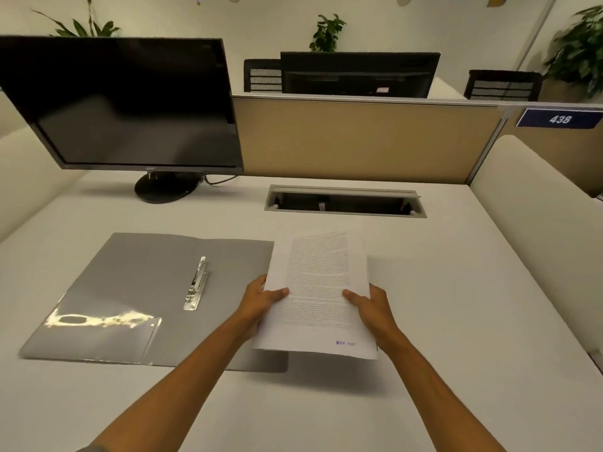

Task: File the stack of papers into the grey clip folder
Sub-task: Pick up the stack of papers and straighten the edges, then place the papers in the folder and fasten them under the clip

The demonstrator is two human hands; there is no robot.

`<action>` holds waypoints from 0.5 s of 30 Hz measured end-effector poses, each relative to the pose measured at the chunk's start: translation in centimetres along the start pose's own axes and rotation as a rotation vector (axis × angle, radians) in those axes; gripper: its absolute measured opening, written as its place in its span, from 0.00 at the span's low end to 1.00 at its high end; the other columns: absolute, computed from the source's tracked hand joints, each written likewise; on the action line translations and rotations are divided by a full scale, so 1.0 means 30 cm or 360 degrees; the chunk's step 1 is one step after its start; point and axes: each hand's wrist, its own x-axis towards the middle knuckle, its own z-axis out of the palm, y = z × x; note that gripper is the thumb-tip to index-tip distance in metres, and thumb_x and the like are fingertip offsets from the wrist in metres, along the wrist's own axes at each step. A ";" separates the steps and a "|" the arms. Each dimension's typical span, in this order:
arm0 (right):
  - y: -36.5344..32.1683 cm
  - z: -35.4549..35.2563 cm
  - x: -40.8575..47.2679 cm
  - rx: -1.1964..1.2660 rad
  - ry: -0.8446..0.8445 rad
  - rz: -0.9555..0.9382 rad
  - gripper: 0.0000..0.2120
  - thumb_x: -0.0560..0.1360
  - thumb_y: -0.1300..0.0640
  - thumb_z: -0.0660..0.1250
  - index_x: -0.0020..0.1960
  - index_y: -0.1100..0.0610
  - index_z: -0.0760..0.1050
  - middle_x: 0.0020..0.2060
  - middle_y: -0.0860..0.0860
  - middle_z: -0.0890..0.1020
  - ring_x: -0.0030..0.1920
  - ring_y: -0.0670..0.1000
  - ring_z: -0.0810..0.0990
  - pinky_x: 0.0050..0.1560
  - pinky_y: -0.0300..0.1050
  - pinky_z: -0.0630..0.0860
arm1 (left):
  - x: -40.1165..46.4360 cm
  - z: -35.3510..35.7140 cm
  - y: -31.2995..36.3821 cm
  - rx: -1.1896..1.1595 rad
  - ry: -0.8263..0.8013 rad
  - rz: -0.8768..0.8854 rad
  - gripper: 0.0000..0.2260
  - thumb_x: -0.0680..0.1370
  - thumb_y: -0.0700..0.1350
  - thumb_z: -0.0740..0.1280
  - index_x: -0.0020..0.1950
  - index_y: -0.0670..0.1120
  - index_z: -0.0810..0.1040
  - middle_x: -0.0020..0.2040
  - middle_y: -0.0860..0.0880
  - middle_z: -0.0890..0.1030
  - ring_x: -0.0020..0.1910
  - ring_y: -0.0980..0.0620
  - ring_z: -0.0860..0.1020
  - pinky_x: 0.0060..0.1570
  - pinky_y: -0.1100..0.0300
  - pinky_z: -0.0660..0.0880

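Note:
A stack of printed white papers [318, 275] is held above the desk, just right of centre. My left hand [261, 298] grips its left edge, thumb on top. My right hand [370, 305] grips its right edge the same way. The stack's lower left corner overlaps the right flap of the grey clip folder [137, 282]. The folder lies open and flat on the desk to the left. Its metal clip [196, 283] runs along the spine. A clear plastic pocket [101, 334] covers the lower part of the left flap.
A black monitor [124, 106] on a round stand occupies the far left. An open cable tray [344, 202] is set into the white desk [456, 321] behind the papers. A tan partition [359, 141] closes the back, and a cream side panel [538, 216] the right.

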 end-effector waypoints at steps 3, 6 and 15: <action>0.024 0.075 0.007 0.0044 -0.0066 0.0026 0.13 0.76 0.56 0.67 0.60 0.53 0.77 0.54 0.50 0.84 0.49 0.52 0.85 0.49 0.51 0.82 | 0.000 -0.086 -0.032 0.0020 0.0055 -0.0077 0.17 0.74 0.42 0.70 0.62 0.45 0.72 0.58 0.45 0.80 0.51 0.45 0.81 0.49 0.50 0.80; 0.034 0.152 0.004 0.0099 -0.0120 0.0025 0.13 0.76 0.57 0.67 0.60 0.53 0.77 0.53 0.49 0.84 0.49 0.52 0.85 0.49 0.51 0.82 | -0.001 -0.169 -0.044 0.0115 0.0161 -0.0084 0.15 0.74 0.44 0.70 0.59 0.48 0.71 0.55 0.48 0.78 0.46 0.50 0.80 0.40 0.58 0.77; 0.062 0.330 0.006 0.0125 -0.0148 0.0057 0.10 0.76 0.57 0.67 0.57 0.49 0.77 0.52 0.48 0.84 0.48 0.51 0.85 0.42 0.43 0.82 | 0.037 -0.440 -0.086 0.0748 0.0805 0.0260 0.08 0.76 0.48 0.67 0.54 0.48 0.75 0.48 0.44 0.82 0.39 0.48 0.82 0.46 0.49 0.81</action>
